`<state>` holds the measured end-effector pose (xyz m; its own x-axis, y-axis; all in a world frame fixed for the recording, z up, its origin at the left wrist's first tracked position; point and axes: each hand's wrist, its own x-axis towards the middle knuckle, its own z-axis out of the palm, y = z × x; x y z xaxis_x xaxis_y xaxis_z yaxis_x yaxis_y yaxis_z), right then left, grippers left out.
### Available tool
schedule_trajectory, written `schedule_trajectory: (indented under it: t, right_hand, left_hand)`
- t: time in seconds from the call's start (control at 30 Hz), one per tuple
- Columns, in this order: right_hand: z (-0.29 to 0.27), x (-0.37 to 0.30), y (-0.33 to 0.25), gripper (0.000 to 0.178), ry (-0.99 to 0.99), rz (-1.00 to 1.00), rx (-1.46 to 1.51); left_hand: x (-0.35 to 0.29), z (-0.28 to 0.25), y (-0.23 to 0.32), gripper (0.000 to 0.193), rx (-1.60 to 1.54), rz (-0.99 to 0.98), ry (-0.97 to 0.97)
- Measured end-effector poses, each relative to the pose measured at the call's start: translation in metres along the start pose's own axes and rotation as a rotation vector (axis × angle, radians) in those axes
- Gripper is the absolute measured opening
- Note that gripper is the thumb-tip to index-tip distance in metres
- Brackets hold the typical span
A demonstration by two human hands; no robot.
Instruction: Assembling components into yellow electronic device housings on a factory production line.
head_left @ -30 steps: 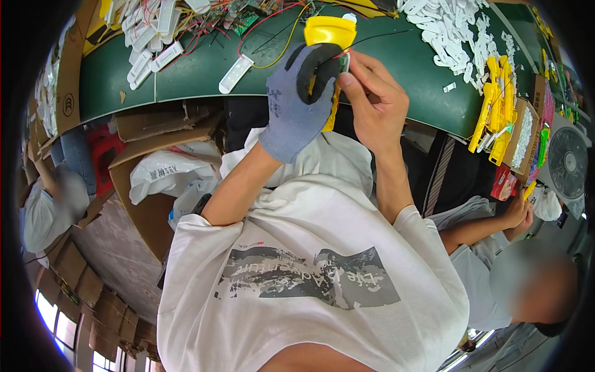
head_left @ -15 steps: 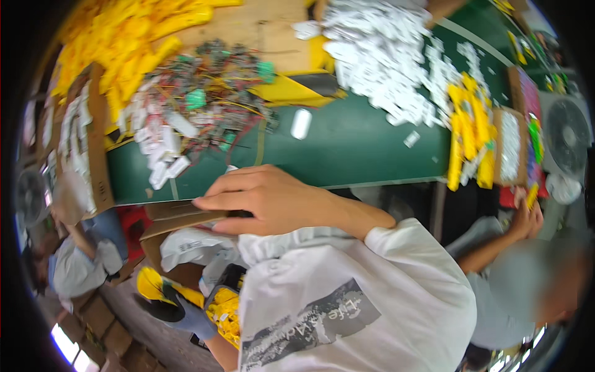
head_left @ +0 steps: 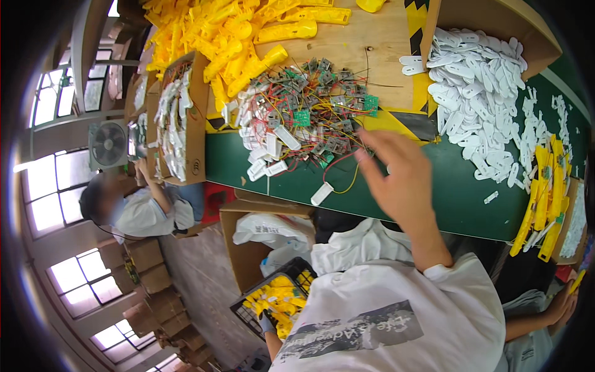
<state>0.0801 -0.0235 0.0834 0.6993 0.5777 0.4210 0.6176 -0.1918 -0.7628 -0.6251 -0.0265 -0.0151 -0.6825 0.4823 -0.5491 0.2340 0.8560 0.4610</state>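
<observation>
My right hand (head_left: 400,177), bare, hovers at the near right edge of a tangled heap of circuit boards and wires (head_left: 316,105). Its thumb and fingers are apart, with nothing visible between them. Just nearer to me, a small white rectangular case (head_left: 322,193) with red and yellow wires lies by the table edge. At the lower left, my left hand (head_left: 268,323), in a grey glove, reaches to a black crate (head_left: 248,319) full of yellow plastic parts (head_left: 279,302). My sleeve and the crate's contents largely hide its fingers.
Yellow shells (head_left: 248,31) are heaped at the back left. White flat pieces (head_left: 477,105) spill from a cardboard box (head_left: 496,18) at the back right. Yellow assembled pieces (head_left: 545,192) lie at right. A carton (head_left: 238,248) stands below the table; co-workers (head_left: 152,211) sit on both sides.
The view has swung left. My right hand has moved from the table's front edge up to the board heap. My left hand, earlier holding a yellow shell, is now at the crate, no shell visible in it.
</observation>
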Motion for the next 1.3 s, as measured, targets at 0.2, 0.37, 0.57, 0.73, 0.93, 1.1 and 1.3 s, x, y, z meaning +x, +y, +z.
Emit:
schedule_trajectory:
  t: [0.2, 0.37, 0.57, 0.73, 0.93, 1.1, 1.3]
  right_hand:
    - [0.014, 0.038, 0.028, 0.028, 0.062, 0.335, -0.269]
    - [0.033, 0.046, 0.032, 0.024, 0.066, 0.286, -0.183]
    - [-0.005, 0.058, 0.008, 0.018, 0.416, 0.146, 0.420]
    - [-0.034, 0.063, -0.029, 0.021, 0.420, 0.064, 0.776]
    - [-0.050, 0.051, -0.070, 0.019, 0.042, 0.063, 1.091]
    - [-0.040, 0.028, -0.039, 0.017, 0.402, 0.050, 1.170]
    - [-0.015, -0.011, -0.032, 0.015, 0.456, 0.188, 1.259]
  left_hand:
    - [-0.060, 0.077, 0.128, 0.030, 0.659, 0.811, 0.416]
    - [-0.152, 0.180, 0.236, 0.028, 0.204, 1.361, -0.153]
    - [-0.308, 0.271, 0.312, 0.033, 0.243, 2.341, -0.416]
    - [-0.409, 0.308, 0.347, 0.098, -0.107, 2.227, -0.928]
    - [-0.424, 0.376, 0.340, 0.075, -0.260, 1.441, -1.720]
    - [-0.432, 0.351, 0.289, 0.030, 0.022, 1.102, -1.850]
    - [-0.415, 0.348, 0.243, 0.041, -0.271, 1.461, -1.476]
